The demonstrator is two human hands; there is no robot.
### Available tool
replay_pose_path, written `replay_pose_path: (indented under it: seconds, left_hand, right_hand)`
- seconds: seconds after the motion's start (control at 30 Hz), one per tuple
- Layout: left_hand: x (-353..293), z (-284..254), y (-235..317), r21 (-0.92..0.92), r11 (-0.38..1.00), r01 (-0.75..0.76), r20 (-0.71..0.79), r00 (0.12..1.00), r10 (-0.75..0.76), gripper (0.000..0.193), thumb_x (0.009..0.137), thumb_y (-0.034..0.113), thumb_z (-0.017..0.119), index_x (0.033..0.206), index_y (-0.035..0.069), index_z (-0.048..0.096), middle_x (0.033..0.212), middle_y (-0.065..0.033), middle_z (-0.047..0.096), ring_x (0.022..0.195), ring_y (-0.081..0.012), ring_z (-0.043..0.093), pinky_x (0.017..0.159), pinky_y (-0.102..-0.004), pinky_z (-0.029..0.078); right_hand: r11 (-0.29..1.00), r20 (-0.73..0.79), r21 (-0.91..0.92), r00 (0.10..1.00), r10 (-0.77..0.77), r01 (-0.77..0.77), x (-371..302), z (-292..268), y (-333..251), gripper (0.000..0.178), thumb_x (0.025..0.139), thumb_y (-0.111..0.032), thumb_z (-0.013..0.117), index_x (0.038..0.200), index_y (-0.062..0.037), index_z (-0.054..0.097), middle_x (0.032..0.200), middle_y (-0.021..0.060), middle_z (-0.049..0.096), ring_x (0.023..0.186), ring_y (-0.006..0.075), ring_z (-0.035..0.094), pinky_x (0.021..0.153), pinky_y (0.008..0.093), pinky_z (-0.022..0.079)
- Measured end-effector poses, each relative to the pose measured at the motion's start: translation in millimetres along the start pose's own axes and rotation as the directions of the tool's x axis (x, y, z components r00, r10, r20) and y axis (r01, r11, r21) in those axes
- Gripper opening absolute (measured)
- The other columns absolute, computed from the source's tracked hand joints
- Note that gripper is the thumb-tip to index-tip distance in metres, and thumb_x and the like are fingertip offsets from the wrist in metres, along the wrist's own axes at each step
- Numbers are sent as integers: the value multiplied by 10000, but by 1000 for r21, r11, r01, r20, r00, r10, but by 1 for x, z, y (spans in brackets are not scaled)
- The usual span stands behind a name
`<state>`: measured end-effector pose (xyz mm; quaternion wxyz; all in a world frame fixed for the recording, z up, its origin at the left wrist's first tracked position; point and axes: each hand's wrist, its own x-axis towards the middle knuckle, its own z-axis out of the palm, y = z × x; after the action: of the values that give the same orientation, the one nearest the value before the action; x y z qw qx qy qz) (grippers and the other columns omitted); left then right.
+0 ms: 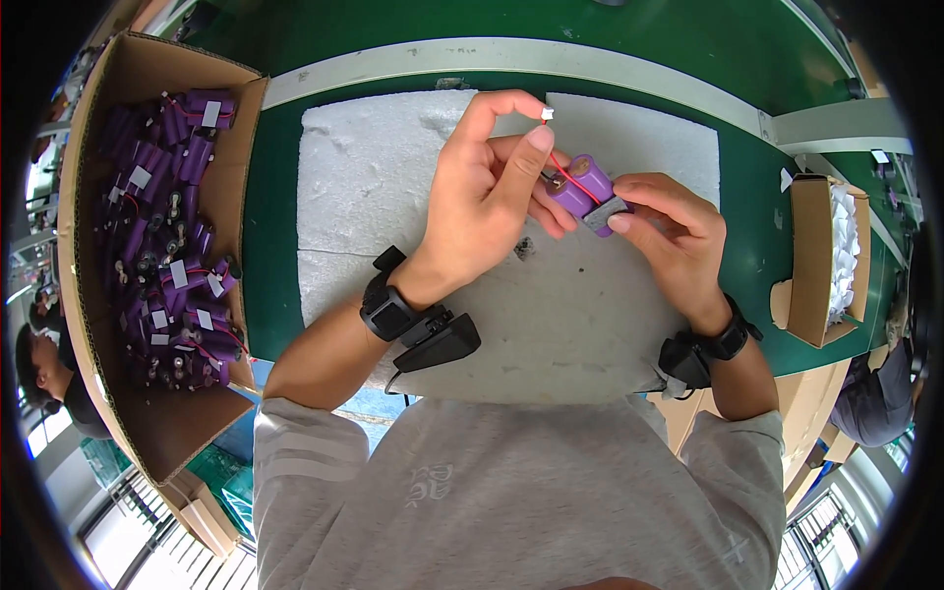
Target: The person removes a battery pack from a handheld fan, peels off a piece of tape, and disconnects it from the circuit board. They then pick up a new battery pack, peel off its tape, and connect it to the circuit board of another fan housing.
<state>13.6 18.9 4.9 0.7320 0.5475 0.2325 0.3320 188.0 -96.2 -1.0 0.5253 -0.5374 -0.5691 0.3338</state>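
Now the right hand (678,231) is pinching the purple battery pack (590,175) around its grey strip (604,213), seemingly steadying it above the pale foam sheet (364,197); the left hand (479,197) is clasping the white connector (548,114), presumably controlling the end of the red wire (580,185).

Pale metal rail (511,56) crosses green worktop (271,226) beyond left hand (482,202). Dark-clad person (84,401) well left of that hand; second person (875,405) well right of right hand (680,224). Barred railing, probably (rim distorts), far behind left hand, leftward (147,509).
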Motion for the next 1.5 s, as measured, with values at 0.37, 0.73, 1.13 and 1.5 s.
replay_pose_path:
  seconds: [0.37, 0.73, 1.13, 1.5]
  left_hand:
    - [2, -1, 0, 31, 994, -107, -9, 994, 108, 179, 998, 133, 431, 1132, 53, 343, 937, -184, 646, 551, -198, 652, 454, -268, 528]
    - [2, -5, -2, -71, 993, -95, 5, 995, 96, 177, 990, 104, 446, 1135, 46, 363, 861, -170, 637, 559, -205, 655, 472, -281, 525]
    - [1, -4, -3, -65, 984, -166, 108, 979, 172, 185, 981, 106, 479, 1133, 45, 394, 829, -155, 659, 552, -155, 624, 489, -261, 494]
    - [2, -5, -12, 185, 889, -418, 81, 908, 411, 153, 974, 108, 503, 1096, 33, 448, 799, -81, 670, 523, -43, 482, 461, -193, 400]
  right_hand:
    - [988, 60, 91, 991, 117, -122, -2, 1, -1, 320, 824, 45, 657, 1128, 35, 558, 1013, 106, 615, 917, 179, 622, 778, 304, 539]
    - [992, 146, -1, 982, 123, -124, -1, 1, -1, 439, 791, 64, 670, 1194, 5, 505, 995, 73, 616, 850, 123, 613, 710, 239, 494]
    - [978, 129, -155, 979, 158, -137, 2, 8, -2, 546, 746, 76, 685, 1244, -27, 487, 951, 56, 641, 755, 108, 596, 647, 225, 473]
    - [981, 182, -163, 974, 134, -105, 1, 5, -2, 541, 738, 51, 681, 1243, -13, 497, 944, 66, 651, 739, 118, 602, 645, 244, 475]
